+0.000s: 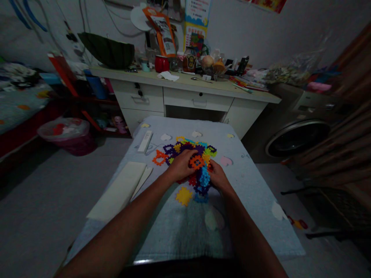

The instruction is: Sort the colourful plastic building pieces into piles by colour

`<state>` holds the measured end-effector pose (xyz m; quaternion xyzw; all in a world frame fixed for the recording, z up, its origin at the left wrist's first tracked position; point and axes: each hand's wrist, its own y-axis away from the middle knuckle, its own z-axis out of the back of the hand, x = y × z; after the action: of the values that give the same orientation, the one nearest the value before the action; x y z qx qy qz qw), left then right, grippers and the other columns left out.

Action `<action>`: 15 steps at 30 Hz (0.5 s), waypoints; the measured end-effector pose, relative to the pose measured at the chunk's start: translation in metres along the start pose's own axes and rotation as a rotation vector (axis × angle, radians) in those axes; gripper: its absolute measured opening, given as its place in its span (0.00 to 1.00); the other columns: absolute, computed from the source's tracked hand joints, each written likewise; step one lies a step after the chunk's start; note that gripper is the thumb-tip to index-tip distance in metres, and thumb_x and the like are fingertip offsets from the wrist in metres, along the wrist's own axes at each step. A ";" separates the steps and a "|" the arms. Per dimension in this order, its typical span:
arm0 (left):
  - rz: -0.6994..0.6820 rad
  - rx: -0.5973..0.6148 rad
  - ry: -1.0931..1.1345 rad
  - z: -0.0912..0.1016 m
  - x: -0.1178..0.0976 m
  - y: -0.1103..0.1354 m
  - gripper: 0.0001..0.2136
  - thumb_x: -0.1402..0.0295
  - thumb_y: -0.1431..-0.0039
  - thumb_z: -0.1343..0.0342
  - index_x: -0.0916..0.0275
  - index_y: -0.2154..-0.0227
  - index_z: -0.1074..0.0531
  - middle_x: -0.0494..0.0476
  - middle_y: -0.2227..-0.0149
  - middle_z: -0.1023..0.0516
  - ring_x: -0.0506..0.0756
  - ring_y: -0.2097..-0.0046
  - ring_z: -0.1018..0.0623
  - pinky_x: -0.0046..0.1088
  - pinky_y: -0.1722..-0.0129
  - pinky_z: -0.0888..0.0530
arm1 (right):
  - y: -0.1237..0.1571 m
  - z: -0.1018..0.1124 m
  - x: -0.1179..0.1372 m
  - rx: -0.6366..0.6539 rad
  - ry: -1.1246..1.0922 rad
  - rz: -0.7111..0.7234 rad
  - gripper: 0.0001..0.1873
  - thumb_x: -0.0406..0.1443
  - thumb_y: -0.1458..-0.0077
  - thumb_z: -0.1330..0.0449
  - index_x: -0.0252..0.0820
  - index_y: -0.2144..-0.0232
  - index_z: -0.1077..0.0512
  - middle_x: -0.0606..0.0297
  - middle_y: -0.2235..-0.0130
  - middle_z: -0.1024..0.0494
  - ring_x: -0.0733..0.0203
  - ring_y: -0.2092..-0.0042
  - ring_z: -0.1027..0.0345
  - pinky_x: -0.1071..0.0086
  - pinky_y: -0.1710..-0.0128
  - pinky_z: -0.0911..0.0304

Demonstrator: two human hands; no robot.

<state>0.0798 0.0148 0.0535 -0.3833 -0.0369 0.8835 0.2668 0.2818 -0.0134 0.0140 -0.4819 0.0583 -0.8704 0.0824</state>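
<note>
A heap of colourful plastic interlocking tiles (185, 148) with notched edges lies on the cloth-covered table. My left hand (183, 165) is closed on an orange tile (197, 162) with a window-like pattern, held above the heap. On the right of the pile, my right hand (217, 174) has its fingers curled at a red piece and blue tiles (204, 177); what exactly it grips is partly hidden. A yellow tile (184, 196) lies flat in front of the pile, and an orange open-framed tile (159, 157) sits at its left edge.
White flat boards (117, 191) lie on the table's left side, near a small white box (145, 141). Behind stands a cluttered white desk (145, 94). A washing machine (292, 123) is at the right, and a pink waste bin (68, 137) stands on the floor at left.
</note>
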 end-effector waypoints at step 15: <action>0.205 -0.079 -0.253 0.028 0.032 -0.049 0.46 0.55 0.57 0.32 0.57 0.35 0.45 0.68 0.34 0.43 0.71 0.33 0.42 0.51 0.37 0.40 | -0.066 0.050 -0.023 -0.272 0.333 -0.232 0.28 0.49 0.47 0.43 0.41 0.47 0.30 0.50 0.43 0.30 0.46 0.39 0.38 0.52 0.39 0.44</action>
<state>0.0641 0.0766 0.0660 -0.2811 -0.0657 0.9451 0.1533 0.3303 0.0549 0.0338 -0.3419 0.1319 -0.9256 -0.0946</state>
